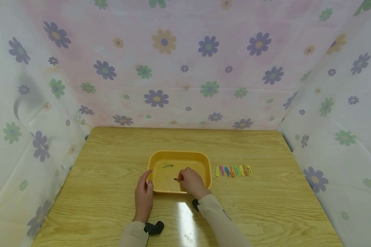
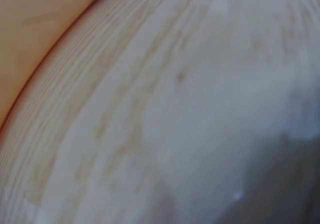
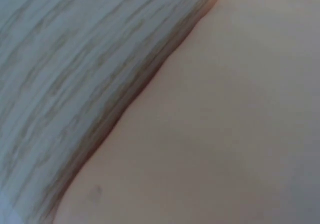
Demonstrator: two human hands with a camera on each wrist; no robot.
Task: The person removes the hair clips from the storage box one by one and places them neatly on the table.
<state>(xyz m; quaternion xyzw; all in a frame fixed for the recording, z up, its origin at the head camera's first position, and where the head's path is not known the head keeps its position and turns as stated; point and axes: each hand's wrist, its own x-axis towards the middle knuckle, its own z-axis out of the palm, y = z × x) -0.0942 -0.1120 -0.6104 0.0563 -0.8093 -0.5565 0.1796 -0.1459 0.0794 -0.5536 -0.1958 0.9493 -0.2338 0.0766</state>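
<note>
A yellow rectangular tray (image 1: pixel 180 153) lies on the table in the head view. My left hand (image 1: pixel 143 197) holds its front left corner, thumb at the front and fingers along the left rim. Inside the tray, my right hand (image 1: pixel 192 183) pinches a small, dark, slim piece (image 1: pixel 176 179); the fingers hide most of it, so its kind does not show. Farther back on the tray floor lies a thin, dark greenish, slightly curved strip (image 1: pixel 168 166). Both wrist views are blurred, showing mainly skin and wood grain.
To the right of the tray, several snap hair clips (image 1: pixel 234 171) in yellow, pink, blue, orange and green lie in a row. The wooden table (image 1: pixel 111 164) is bounded by flower-printed cloth (image 1: pixel 185 79) at the back and both sides.
</note>
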